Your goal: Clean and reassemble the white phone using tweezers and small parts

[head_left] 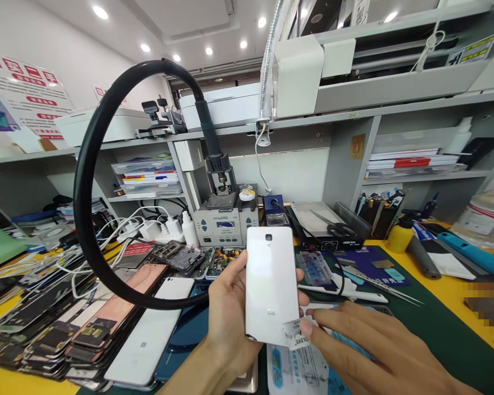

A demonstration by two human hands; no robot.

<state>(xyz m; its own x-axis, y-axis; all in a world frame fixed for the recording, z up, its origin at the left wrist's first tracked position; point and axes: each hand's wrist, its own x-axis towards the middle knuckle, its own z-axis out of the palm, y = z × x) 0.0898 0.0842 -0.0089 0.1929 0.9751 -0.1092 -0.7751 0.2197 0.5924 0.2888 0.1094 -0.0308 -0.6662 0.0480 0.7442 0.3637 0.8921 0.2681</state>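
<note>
White phone (274,274) in left hand (224,323), printed film piece (295,333) at right fingertips

Clock directions taken from the held phone. Phone upright, back toward camera, above the counter (45,387). Risks: the glossy back looks slick, so a sideways tug on the film could twist the phone loose; an uneven pull could tear the film; a drop could worsen the dark mark at its lower-left corner, probably a chip.

Left hand: partly closed, thumb along one long edge, fingertips round the other. Right hand (366,345), 4 o'clock: thumb and forefinger nearly together, pinching the film at the phone's lower-right corner; other fingers loosely bent. Whether the film is stuck down, can't tell.

Blue-and-white packet (290,370) at 5 o'clock, below the phone. Another white phone (148,340), 8 o'clock. Pointed tweezers (389,286), 3 o'clock, near the right hand; knuckles could catch them. Farther: scissors (341,229), 2 o'clock; soldering station (226,226), 10 to 11; black hose (83,181) looping out at 10.
</note>
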